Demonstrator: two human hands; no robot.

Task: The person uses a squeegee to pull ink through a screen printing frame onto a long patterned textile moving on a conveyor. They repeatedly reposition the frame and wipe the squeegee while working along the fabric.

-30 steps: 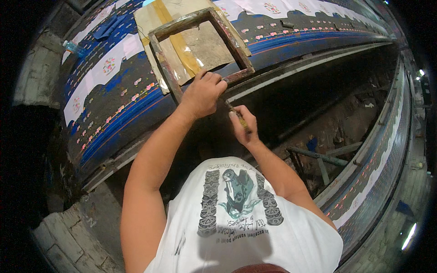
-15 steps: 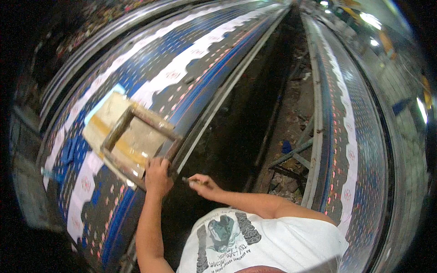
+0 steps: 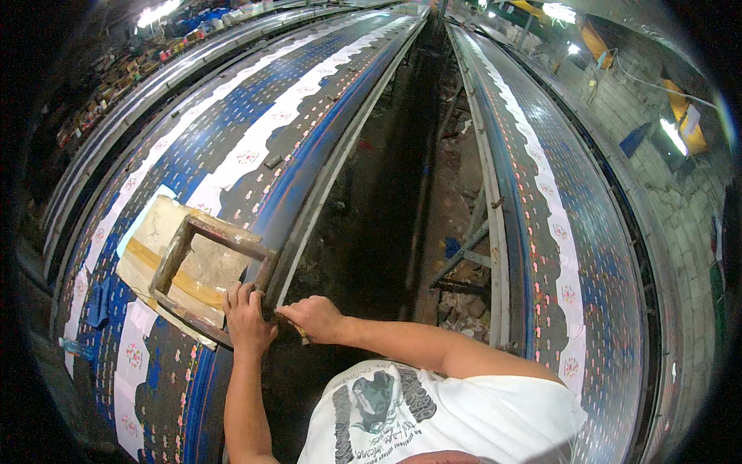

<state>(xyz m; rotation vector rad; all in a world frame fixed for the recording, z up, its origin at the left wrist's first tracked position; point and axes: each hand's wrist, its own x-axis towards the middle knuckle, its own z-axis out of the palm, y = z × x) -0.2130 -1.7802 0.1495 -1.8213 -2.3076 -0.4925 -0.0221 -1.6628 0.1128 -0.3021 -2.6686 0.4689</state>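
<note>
My left hand (image 3: 249, 321) is closed over the near right edge of a worn wooden frame (image 3: 246, 246), its fingers curled over the bar. The frame lies on a pale flat board (image 3: 154, 224) with a yellow-brown strip across it. Just to the right, beside the table's metal rail, my right hand (image 3: 315, 319) is closed around a small slim tool (image 3: 304, 336) with a yellowish end. The tool's thin tip points toward the frame's corner; most of the tool is hidden in the fist. Whether the tip touches anything cannot be made out.
Long printed cloth in blue, dark grey and white (image 3: 247, 158) covers the left table. A metal rail (image 3: 325, 185) edges it. A dark aisle (image 3: 371, 224) separates it from a second cloth-covered table (image 3: 556, 193). A blue rag (image 3: 99, 303) and a small dark block (image 3: 273, 162) lie on the left cloth.
My right hand has moved left and turned, coming close beside my left hand at the frame's corner. My left hand stays on the frame. The whole view has shifted.
</note>
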